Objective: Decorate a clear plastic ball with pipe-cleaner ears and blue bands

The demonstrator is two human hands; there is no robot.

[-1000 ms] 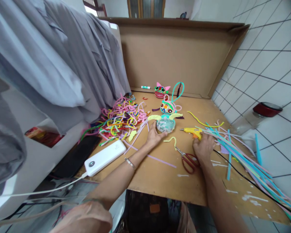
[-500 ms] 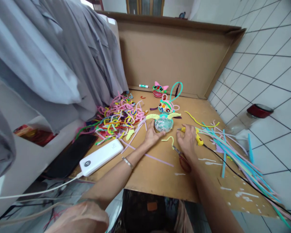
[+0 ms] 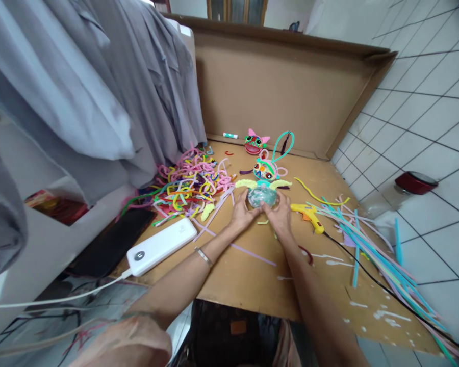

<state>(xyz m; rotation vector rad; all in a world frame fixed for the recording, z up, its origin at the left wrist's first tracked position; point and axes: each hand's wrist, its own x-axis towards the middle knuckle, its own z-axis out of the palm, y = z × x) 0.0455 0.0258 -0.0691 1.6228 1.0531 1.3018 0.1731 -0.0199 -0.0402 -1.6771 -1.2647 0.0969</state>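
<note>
Bare fingers of the left hand (image 3: 241, 213) and right hand (image 3: 278, 216) curl loosely round a glittery ball (image 3: 262, 195) (body of a pipe-cleaner figure (image 3: 266, 171)), cupping it from both sides on the cardboard board (image 3: 245, 275). Just right lies a yellow glue gun (image 3: 308, 213); leftward, tangled pipe cleaners (image 3: 187, 186).

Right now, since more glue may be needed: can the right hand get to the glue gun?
Probably yes. The glue gun lies just right of the right hand, bare board between them; but that hand is on the ball.
</note>
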